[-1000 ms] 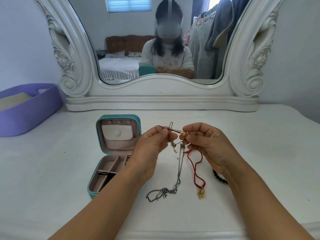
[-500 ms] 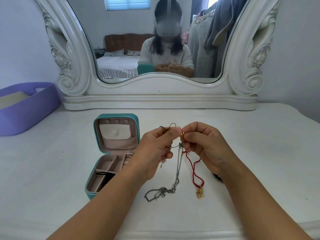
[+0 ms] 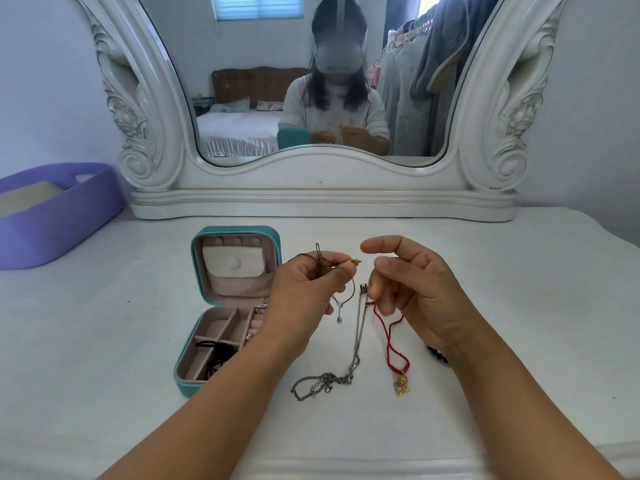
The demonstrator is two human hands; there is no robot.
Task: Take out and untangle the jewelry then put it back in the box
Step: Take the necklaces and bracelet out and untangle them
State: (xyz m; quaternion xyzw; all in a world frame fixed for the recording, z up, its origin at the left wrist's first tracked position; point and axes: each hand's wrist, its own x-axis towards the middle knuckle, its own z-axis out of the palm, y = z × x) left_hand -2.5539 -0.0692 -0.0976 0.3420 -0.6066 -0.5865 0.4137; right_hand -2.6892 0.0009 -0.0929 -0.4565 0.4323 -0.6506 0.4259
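With the left hand [image 3: 304, 299] pinching the dark cord [image 3: 320, 263] and the right hand [image 3: 412, 289] holding the silver chain [image 3: 356, 341] and red cord [image 3: 389, 336], a hard pull could tighten the knot.

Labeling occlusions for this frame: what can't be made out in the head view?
- Black bead bracelet: mostly hidden behind the right hand and wrist.
- Dark cord: its tangle is bunched inside the left hand; knots unreadable.
- Jewelry box: right compartments covered by the left wrist.
- Silver chain and red cord: whether the right fingers pinch their top ends is too small to tell.
- Purple tray: cut off by the left edge.
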